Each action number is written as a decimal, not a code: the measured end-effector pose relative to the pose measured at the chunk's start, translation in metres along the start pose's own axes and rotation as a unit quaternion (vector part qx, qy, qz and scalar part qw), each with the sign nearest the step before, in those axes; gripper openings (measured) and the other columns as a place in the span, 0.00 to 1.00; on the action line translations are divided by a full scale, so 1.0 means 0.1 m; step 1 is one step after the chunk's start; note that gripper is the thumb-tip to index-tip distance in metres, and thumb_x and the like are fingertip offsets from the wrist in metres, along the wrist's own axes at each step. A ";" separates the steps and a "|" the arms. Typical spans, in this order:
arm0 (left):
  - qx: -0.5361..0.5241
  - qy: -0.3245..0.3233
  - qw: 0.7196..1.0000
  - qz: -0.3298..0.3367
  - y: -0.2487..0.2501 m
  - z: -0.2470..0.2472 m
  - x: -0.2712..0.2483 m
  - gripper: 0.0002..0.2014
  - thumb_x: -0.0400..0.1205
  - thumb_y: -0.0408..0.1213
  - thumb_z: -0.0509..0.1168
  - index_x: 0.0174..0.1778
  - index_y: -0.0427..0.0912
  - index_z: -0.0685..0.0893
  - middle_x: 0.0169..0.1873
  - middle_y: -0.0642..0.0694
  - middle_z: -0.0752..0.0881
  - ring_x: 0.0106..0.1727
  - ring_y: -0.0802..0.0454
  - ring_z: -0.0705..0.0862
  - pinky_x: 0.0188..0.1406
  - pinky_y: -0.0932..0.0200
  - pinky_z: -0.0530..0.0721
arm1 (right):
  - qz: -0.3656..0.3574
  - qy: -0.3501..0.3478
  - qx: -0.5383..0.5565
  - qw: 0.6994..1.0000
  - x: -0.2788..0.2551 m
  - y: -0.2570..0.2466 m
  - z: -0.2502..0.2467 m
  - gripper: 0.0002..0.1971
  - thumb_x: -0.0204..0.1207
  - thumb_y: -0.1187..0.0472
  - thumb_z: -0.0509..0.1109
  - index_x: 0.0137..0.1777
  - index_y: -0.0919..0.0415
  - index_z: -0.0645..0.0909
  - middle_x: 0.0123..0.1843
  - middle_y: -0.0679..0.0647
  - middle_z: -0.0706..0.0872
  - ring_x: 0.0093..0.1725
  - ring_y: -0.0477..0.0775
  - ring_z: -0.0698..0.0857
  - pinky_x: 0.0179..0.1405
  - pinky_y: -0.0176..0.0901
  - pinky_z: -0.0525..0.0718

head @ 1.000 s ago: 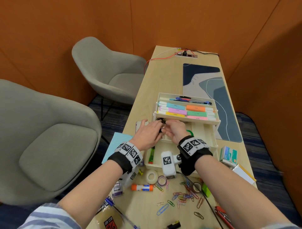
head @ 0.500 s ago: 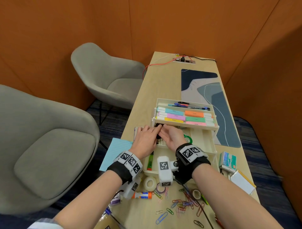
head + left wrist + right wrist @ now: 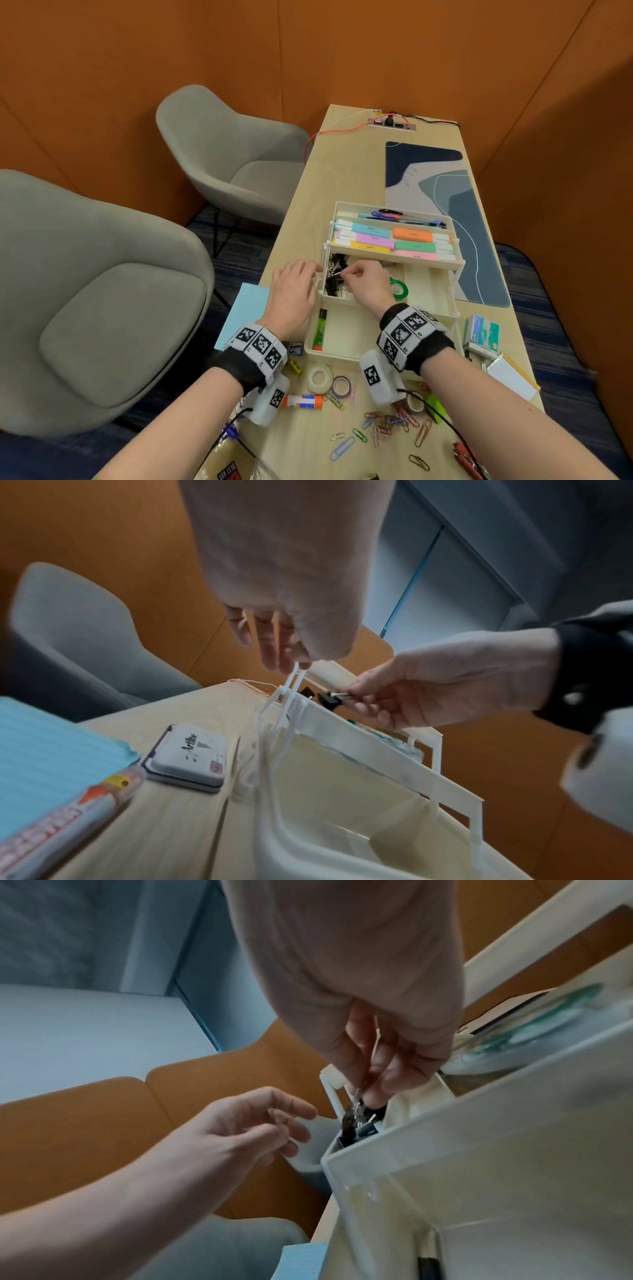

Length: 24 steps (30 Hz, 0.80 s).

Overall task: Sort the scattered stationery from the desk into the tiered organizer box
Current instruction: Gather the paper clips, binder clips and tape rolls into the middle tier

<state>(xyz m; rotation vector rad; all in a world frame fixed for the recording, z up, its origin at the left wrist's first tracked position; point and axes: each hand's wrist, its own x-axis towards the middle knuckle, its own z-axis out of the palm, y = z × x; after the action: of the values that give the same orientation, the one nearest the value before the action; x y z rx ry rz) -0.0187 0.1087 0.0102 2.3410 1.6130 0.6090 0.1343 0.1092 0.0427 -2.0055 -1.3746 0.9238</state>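
Note:
The cream tiered organizer box stands open mid-desk. Its top tier holds highlighters and pens. The middle tier's left compartment holds several black binder clips, with a green tape roll beside it. My right hand hovers over that compartment and pinches one binder clip by its wire handles. My left hand is just left of the box with relaxed fingers by the white hinge arm, holding nothing. A green marker lies in the bottom tier.
Paper clips, tape rolls and a glue stick lie on the near desk. A staples box and note pads sit right, a blue notepad and ink pad left. Grey chairs stand left.
My left hand has drawn back from the clip compartment to the box's left side. My right hand stays over the compartment, now pinching a single clip.

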 end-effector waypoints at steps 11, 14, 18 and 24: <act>0.010 -0.017 1.000 0.025 0.08 0.12 -0.03 0.15 0.80 0.33 0.60 0.62 0.46 0.79 0.55 0.48 0.79 0.57 0.48 0.77 0.55 0.49 0.74 | -0.096 -0.091 -0.142 0.981 0.11 -0.22 -0.07 0.14 0.73 0.74 0.63 0.50 0.63 0.87 0.52 0.58 0.88 0.55 0.57 0.84 0.52 0.43 0.80; 0.030 -0.019 0.999 0.032 0.12 0.12 0.01 0.18 0.82 0.34 0.58 0.68 0.46 0.77 0.60 0.49 0.79 0.60 0.47 0.76 0.56 0.52 0.73 | -0.143 -0.043 -0.143 0.978 0.03 -0.11 -0.01 0.16 0.71 0.74 0.63 0.51 0.58 0.85 0.54 0.58 0.86 0.55 0.58 0.83 0.52 0.45 0.80; 0.075 -0.042 0.994 0.066 0.19 0.12 0.10 0.21 0.85 0.40 0.52 0.76 0.47 0.71 0.72 0.50 0.75 0.68 0.50 0.73 0.60 0.52 0.68 | -0.161 0.034 -0.120 0.979 -0.19 0.09 -0.07 0.16 0.77 0.71 0.59 0.60 0.58 0.80 0.60 0.56 0.77 0.57 0.56 0.80 0.55 0.48 0.78; 0.161 -0.156 0.971 0.088 0.27 0.25 0.21 0.31 0.86 0.54 0.39 0.83 0.40 0.53 0.82 0.44 0.57 0.82 0.49 0.56 0.77 0.38 0.55 | -0.171 0.035 -0.071 0.982 -0.66 0.47 -0.23 0.12 0.80 0.67 0.60 0.57 0.54 0.80 0.50 0.48 0.72 0.47 0.46 0.77 0.48 0.38 0.74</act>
<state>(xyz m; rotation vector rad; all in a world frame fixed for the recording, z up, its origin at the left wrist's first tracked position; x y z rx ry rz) 0.0213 0.1192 0.0034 2.6629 1.4598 -0.0032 0.1623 0.0300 0.0377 -1.8015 -1.7156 0.6108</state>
